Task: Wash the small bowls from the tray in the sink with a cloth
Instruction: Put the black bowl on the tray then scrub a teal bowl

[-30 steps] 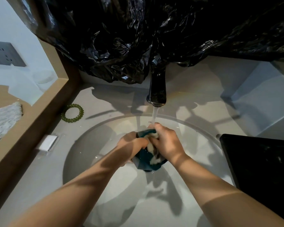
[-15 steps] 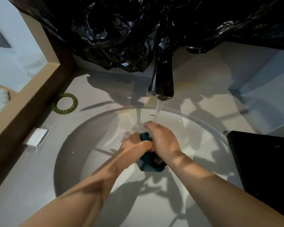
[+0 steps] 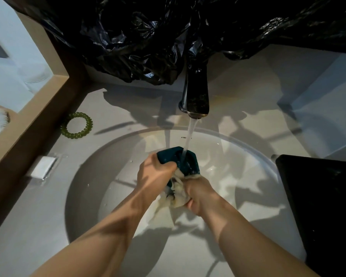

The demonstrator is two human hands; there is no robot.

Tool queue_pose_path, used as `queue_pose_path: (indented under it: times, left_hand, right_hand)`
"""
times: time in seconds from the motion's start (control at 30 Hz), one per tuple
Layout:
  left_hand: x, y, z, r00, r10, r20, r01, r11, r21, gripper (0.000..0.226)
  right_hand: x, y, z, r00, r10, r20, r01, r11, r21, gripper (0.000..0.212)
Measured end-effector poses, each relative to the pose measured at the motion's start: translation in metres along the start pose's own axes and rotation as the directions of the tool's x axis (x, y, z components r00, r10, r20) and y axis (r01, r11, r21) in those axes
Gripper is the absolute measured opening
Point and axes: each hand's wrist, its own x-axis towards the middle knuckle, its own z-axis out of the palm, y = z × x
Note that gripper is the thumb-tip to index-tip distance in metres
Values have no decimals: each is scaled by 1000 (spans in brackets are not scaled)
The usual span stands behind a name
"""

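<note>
While water (image 3: 190, 134) runs from the dark faucet (image 3: 196, 96) at the back of the counter (image 3: 28, 226), a small teal bowl (image 3: 185, 159) is held directly under the stream, above the white sink (image 3: 84, 196). The bowl is gripped at its left side by the left hand (image 3: 156, 174), whose fingers are curled round the rim. The stream is seen to land on the bowl's upper face; whether that face is the inside or the outside cannot be told.

A pale, wet cloth (image 3: 178, 196) is bunched in the right hand (image 3: 199, 193), which is closed round it and pressed against the near edge of the bowl. Loose ends of the cloth are left hanging between the two wrists. The hands are placed just beside each other.

A black tray (image 3: 318, 206) is set on the counter to the right, with its left edge at the sink's rim; its contents are too dark to be made out. To the left of the sink, a green beaded ring (image 3: 77, 125) and a small white packet (image 3: 43, 166) are laid on the grey surface, apart from one another. Crumpled black plastic sheeting (image 3: 158, 37) is hung behind the faucet, and the counter is bordered on the left by a wooden frame (image 3: 34, 124).
</note>
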Motion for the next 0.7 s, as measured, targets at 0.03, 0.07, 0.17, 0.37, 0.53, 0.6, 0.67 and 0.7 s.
queue_pose_path:
  times: [0.03, 0.07, 0.17, 0.37, 0.53, 0.6, 0.67, 0.7]
  left_hand:
    - [0, 1, -2, 999, 34, 32, -35, 999, 26, 11]
    - [1, 1, -5, 996, 67, 62, -70, 996, 50, 14]
    - [-3, 5, -5, 982, 71, 174, -87, 992, 92, 16]
    - [0, -1, 6, 957, -2, 290, -22, 996, 82, 17]
    - [-4, 1, 5, 992, 7, 123, 8, 993, -118, 17]
    - [-3, 0, 6, 1000, 16, 22, -11, 981, -192, 24]
    - [-3, -1, 6, 999, 6, -44, -15, 978, -210, 32]
    - [-4, 0, 5, 999, -1, -48, -9, 979, -203, 31]
  right_hand:
    - [3, -3, 0, 993, -83, -81, 72, 989, -129, 9]
    - [3, -7, -1, 967, -201, -156, 147, 942, -302, 11]
    - [-7, -29, -9, 811, -581, -64, 333, 549, -767, 26]
    - [-21, -45, -12, 607, -596, 526, 625, -51, -779, 35]
    - [-3, -34, -15, 841, -541, -21, 429, 690, -583, 20]
    - [-6, -20, -9, 952, -286, -107, 256, 939, -230, 15]
    - [-17, -12, -4, 998, -34, 44, 33, 999, 40, 18]
    - [-21, -10, -3, 992, 32, 122, -44, 994, 100, 21]
